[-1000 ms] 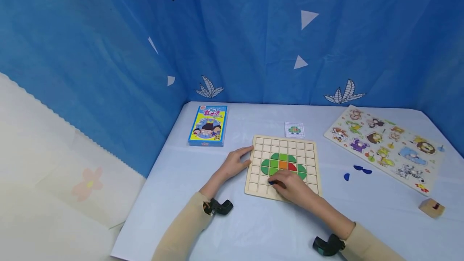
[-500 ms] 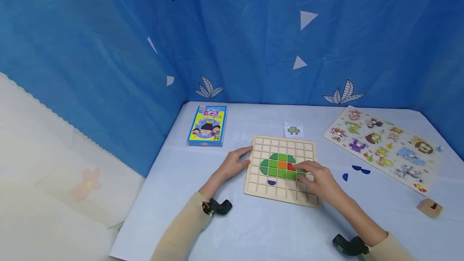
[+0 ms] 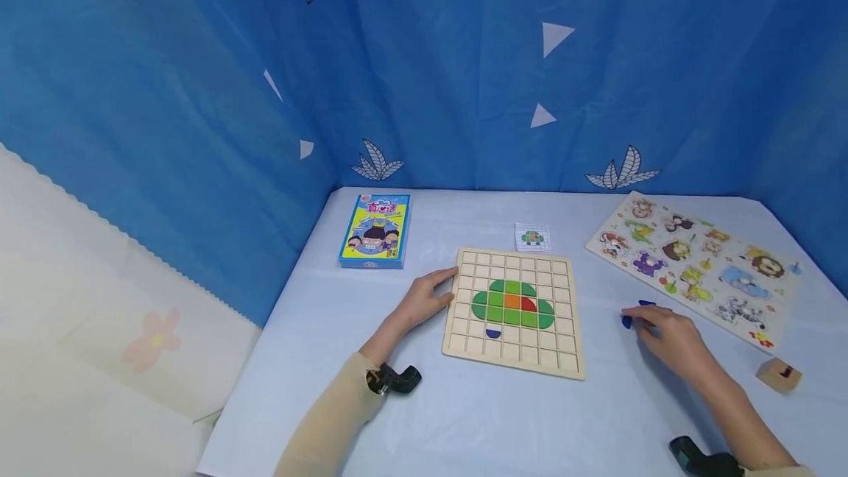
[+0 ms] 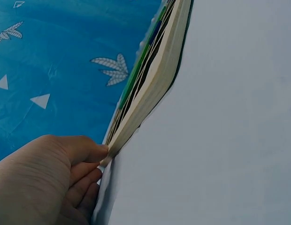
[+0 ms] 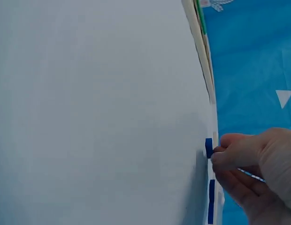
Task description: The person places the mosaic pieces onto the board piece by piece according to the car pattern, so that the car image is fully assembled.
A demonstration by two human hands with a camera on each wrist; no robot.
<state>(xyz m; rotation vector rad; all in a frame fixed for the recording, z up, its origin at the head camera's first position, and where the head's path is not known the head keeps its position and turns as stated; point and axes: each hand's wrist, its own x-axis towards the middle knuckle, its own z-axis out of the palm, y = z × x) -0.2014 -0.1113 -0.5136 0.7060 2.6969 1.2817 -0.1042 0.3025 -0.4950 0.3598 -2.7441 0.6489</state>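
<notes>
My right hand (image 3: 674, 343) is at the right of the table, thumb and forefinger pinching a dark blue half-circle piece (image 3: 626, 322). In the right wrist view, this blue piece (image 5: 209, 148) shows at the fingertips, low at the table surface. Another blue piece (image 3: 646, 303) lies just behind, partly covered by the hand. My left hand (image 3: 422, 302) rests at the left edge of a square wooden grid board (image 3: 457, 341), its thumb (image 4: 96, 151) touching the rim. Green, orange and red tiles form a rounded shape on the board, with one blue half-circle (image 3: 493, 333) below it.
A small pattern card (image 3: 533, 237) lies behind the board. A blue and yellow card box (image 3: 375, 231) stands at back left. An animal peg puzzle (image 3: 695, 271) occupies the right side, with a wooden block (image 3: 779, 375) in front of it. A blue curtain (image 3: 450, 79) hangs behind.
My right hand released a blue half-circle on the board's lower left, then moved right to the loose blue pieces. The left hand stays at the board's edge.
</notes>
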